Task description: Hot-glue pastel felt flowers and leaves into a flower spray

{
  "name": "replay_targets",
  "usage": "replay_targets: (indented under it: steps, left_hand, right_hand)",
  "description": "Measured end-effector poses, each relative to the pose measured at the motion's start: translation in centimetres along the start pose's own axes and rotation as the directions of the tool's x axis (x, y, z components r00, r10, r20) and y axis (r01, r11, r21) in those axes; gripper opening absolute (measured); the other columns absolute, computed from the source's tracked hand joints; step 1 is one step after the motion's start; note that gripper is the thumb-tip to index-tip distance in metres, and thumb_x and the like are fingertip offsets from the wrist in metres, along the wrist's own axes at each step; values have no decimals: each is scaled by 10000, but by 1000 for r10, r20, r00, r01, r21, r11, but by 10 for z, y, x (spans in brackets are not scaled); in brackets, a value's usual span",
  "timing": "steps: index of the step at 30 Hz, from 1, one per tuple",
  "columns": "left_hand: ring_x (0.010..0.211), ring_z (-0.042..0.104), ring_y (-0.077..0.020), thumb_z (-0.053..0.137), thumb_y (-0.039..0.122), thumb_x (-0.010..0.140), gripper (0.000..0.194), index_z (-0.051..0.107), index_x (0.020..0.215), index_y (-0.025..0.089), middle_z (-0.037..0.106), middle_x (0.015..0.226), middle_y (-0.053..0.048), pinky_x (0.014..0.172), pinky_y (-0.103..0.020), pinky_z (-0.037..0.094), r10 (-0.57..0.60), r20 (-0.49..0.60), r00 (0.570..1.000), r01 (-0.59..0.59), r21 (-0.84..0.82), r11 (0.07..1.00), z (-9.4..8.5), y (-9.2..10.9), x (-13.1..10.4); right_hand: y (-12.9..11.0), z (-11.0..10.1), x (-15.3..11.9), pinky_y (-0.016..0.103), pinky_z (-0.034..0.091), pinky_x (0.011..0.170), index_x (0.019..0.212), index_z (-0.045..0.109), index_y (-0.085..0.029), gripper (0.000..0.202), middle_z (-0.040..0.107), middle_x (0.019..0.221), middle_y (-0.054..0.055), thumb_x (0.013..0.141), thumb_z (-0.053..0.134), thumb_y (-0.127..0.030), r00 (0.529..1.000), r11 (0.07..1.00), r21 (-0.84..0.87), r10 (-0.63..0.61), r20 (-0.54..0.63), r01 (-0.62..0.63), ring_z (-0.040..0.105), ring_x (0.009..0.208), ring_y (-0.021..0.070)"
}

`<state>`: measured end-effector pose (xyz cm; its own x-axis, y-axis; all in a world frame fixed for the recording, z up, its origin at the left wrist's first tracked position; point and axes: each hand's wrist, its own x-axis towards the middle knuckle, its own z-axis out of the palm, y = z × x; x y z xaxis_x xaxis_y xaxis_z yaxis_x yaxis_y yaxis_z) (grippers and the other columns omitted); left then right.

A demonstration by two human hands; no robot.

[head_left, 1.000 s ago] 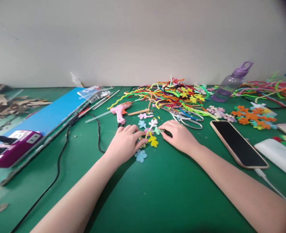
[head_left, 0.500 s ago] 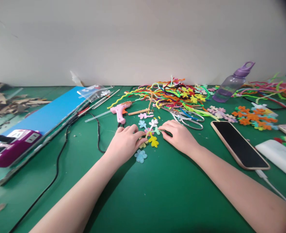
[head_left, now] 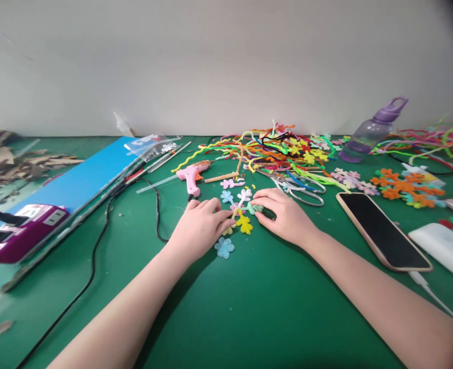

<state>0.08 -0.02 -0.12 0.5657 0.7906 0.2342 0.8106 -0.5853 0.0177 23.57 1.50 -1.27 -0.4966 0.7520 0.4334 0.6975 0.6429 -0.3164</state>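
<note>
Small fuzzy flowers lie in a cluster on the green table [head_left: 226, 307] between my hands. They include a yellow flower [head_left: 244, 223], a white flower [head_left: 244, 195], a pale green flower [head_left: 254, 208] and a light blue flower [head_left: 224, 247] nearer me. My left hand [head_left: 201, 224] is closed at the cluster's left side, thumb and fingers pinching a pale yellow stem. At the right side, the fingertips of my right hand [head_left: 282, 212] reach over the pale green flower, thumb and fingers apart. Whether they touch it is unclear.
Behind the flowers lie a pink glue gun [head_left: 192, 178], scissors [head_left: 301, 193] and a heap of pipe cleaners [head_left: 280, 148]. On the right are a phone [head_left: 382, 230], a white power bank [head_left: 441, 251] and a purple bottle [head_left: 370, 132]. A purple power strip [head_left: 22, 233] sits left.
The pale green flower by my right fingertips shows larger and further right. My right fingers have spread slightly. My left hand keeps its pinch, and the whole view has shifted a little.
</note>
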Motion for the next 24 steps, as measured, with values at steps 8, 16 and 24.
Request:
replay_targets:
  steps: [8,16,24]
  left_hand:
    - [823,575,-166,378,411,961,341,653,1096,262,590,956,-46,794,-339,362,24,-14,1000,-24,-29,999,2,-2,1]
    - [827,578,-177,377,420,959,322,624,1104,271,598,966,-39,771,-339,347,20,27,999,-21,41,999,0,-1,2]
    - [836,591,-185,378,423,959,312,614,1101,277,615,936,-32,752,-342,330,-27,61,998,22,85,996,-2,3,2]
  right_hand:
    - [2,1,0,362,472,893,1019,643,-204,207,660,1026,49,879,497,-161,998,999,21,-27,58,26,560,1000,197]
    - [2,2,2,360,481,866,983,650,-204,199,673,998,50,888,483,-151,999,1000,19,-19,32,18,573,976,191]
    - [0,3,3,358,482,853,954,654,-193,197,674,978,57,883,480,-134,1000,1000,4,3,19,-3,578,960,197]
